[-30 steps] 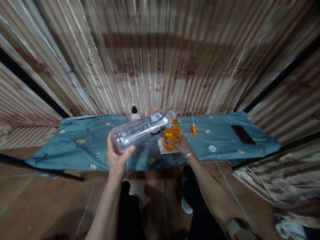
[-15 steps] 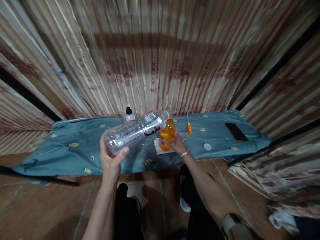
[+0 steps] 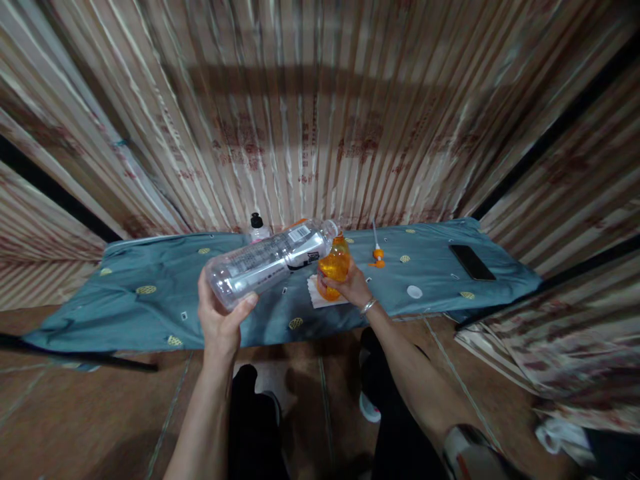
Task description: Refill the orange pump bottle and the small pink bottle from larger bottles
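A left hand (image 3: pixel 219 321) gripped a tipped clear bottle (image 3: pixel 270 261), its mouth at an orange bottle (image 3: pixel 334 268) clasped by the right hand (image 3: pixel 353 288) above a blue-covered table (image 3: pixel 150 313)

Two bottles are crowding the middle of the blue-grey patterned cloth (image 3: pixel 150 313): the large clear plastic bottle (image 3: pixel 270 262), lying tilted, is touching the small orange bottle (image 3: pixel 334 265) standing on a white paper napkin (image 3: pixel 314 295). At 11 o'clock from them a black-capped bottle (image 3: pixel 257 227) is standing against the striped curtain (image 3: pixel 320 113). At 2 o'clock an orange pump head (image 3: pixel 379 254) is lying; at 3 o'clock a white cap (image 3: pixel 415 291) and, farther, a black phone (image 3: pixel 472 262). Open cloth is stretching toward 9 o'clock.
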Demonstrator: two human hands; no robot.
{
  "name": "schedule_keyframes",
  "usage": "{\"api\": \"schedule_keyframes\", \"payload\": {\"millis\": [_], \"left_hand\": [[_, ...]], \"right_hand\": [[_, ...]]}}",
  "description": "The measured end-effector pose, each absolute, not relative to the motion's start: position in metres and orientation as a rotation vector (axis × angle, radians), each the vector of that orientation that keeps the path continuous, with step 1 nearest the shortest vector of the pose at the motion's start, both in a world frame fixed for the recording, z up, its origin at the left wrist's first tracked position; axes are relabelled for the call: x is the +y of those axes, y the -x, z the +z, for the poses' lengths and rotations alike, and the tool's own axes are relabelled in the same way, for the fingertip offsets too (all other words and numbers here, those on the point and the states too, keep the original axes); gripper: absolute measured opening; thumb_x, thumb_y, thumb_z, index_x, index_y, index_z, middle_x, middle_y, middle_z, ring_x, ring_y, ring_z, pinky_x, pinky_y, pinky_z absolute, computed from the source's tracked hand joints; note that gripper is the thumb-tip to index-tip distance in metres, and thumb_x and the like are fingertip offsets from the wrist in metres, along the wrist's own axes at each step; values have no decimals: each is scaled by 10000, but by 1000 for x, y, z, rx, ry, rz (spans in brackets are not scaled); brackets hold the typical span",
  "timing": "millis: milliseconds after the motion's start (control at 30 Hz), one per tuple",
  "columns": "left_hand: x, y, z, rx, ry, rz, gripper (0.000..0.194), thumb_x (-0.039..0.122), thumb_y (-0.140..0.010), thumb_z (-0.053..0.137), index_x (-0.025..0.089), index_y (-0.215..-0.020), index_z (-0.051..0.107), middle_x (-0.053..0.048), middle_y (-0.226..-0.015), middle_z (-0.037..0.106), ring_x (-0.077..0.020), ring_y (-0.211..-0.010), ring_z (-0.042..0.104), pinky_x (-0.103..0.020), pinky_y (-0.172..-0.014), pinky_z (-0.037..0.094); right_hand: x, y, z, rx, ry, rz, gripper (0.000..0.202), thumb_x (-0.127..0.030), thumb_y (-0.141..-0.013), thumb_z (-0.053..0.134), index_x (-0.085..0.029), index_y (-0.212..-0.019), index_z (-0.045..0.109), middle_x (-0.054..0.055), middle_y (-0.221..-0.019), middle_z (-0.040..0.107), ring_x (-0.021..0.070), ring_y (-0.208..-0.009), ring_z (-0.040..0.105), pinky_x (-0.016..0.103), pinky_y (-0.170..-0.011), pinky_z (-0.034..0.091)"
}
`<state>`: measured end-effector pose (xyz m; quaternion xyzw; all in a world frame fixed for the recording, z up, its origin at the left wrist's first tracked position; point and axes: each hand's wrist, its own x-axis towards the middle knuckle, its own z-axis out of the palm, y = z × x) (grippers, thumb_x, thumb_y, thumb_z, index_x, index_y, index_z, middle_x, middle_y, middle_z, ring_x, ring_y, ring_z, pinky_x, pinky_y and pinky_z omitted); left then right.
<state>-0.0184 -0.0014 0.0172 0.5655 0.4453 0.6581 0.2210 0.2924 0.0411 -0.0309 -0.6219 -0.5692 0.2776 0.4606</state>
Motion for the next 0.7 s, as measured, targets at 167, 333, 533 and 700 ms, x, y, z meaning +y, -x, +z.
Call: {"api": "schedule_keyframes", "payload": {"millis": [167,333,533,700], "left_hand": [[-1,19,17,1143,-1468,1807,1058,637,-716,1022,314,-1625,586,-128,-1590,678,-388,-1459,695,-541,-1225,626],[-1,20,16,1145,-1473,1813,1041,610,-726,1025,322,-1625,587,-126,-1578,684,-392,-1451,701,-567,-1230,623],[0,21,14,1155,-1469,1805,1053,619,-724,1027,316,-1626,577,-132,-1572,684,-385,-1404,726,-570,-1194,651],[0,21,12,1195,-1561,1819,1024,640,-770,988,301,-1640,567,-142,-1555,698,-385,-1375,747,-577,-1175,662]], "right_hand": [[42,-294,-36,-1394,1486,679,655,-406,-675,982,-301,-1238,664,57,-1150,872,363,-1145,851,551,-1061,690],[43,-295,-38,-1387,1465,686,668,-453,-664,977,-299,-1222,644,62,-1138,866,363,-1130,847,550,-1056,686],[43,-294,-38,-1402,1447,683,660,-472,-680,946,-303,-1242,644,66,-1167,860,364,-1148,838,560,-1058,683],[45,-295,-40,-1405,1481,674,672,-461,-678,951,-294,-1255,651,84,-1177,859,377,-1179,832,559,-1059,681]]}}
